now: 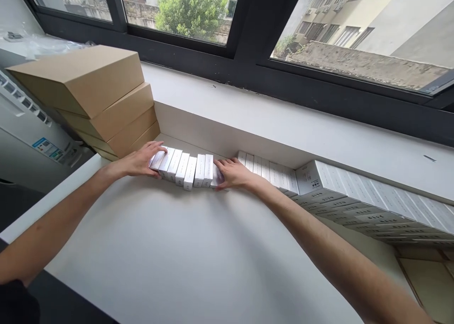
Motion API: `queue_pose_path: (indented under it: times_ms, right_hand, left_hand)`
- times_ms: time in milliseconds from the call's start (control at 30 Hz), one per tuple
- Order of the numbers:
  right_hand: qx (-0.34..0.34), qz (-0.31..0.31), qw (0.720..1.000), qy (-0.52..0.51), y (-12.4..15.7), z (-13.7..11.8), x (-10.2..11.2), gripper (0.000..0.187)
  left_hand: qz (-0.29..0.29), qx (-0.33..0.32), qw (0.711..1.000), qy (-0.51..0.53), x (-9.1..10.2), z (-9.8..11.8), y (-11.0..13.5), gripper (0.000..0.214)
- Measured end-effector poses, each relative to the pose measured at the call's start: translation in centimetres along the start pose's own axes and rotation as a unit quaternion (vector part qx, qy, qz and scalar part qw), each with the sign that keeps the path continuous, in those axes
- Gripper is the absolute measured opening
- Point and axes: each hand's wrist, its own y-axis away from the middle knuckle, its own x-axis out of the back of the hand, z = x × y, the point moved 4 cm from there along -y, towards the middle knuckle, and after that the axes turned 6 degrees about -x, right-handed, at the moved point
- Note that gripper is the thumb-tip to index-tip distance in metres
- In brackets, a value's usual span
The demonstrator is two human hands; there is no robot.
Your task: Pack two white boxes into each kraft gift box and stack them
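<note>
A row of small white boxes (182, 168) stands on the white tabletop near its back, slightly uneven, with some boxes tilted and one set forward of the others. My left hand (145, 160) grips the left end of the row, thumb and fingers curled around the end box. At the opposite end, my right hand (232, 173) is closed around the last box (217, 176), which its fingers partly cover. Behind my right wrist, more small white boxes (264, 168) stand in a line along the back ledge.
Large brown cardboard boxes (106, 78) are stacked at the left. Many white boxes (354, 187) are piled in layers at the right. A white window ledge (227, 101) runs along the back below dark window frames. A whitish appliance (28, 135) stands beyond the table's left edge.
</note>
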Motion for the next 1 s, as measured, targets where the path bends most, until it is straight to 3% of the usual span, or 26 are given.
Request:
queue_pose_path:
  times_ms: [200,367,500,600,800,1000]
  right_hand:
    - [-0.014,0.009,1.000,0.007,0.6,-0.1,1.4,0.089]
    - [-0.003,0.034,0.992,-0.118,1.3,0.5,3.6,0.086]
    - [0.024,-0.039,0.985,-0.168,0.8,-0.4,1.7,0.107]
    - [0.002,-0.061,0.984,-0.169,0.3,-0.7,0.2,0.117]
    - [0.014,0.012,0.985,-0.174,1.3,-3.0,-0.2,0.116]
    - [-0.078,0.052,0.984,-0.149,3.2,-6.5,-1.1,0.103]
  left_hand:
    - [-0.009,-0.034,0.998,0.044,0.9,-1.5,0.7,0.111]
    - [-0.003,-0.007,0.997,0.073,1.6,-2.0,1.4,0.111]
    - [-0.008,-0.023,0.999,0.033,1.1,-1.8,0.9,0.114]
    - [-0.017,-0.038,0.999,0.011,0.5,-1.6,0.5,0.117]
    - [-0.020,-0.035,0.999,-0.023,-0.6,0.4,0.5,0.112]
    - [0.013,-0.008,0.997,-0.081,-1.4,3.4,1.9,0.084]
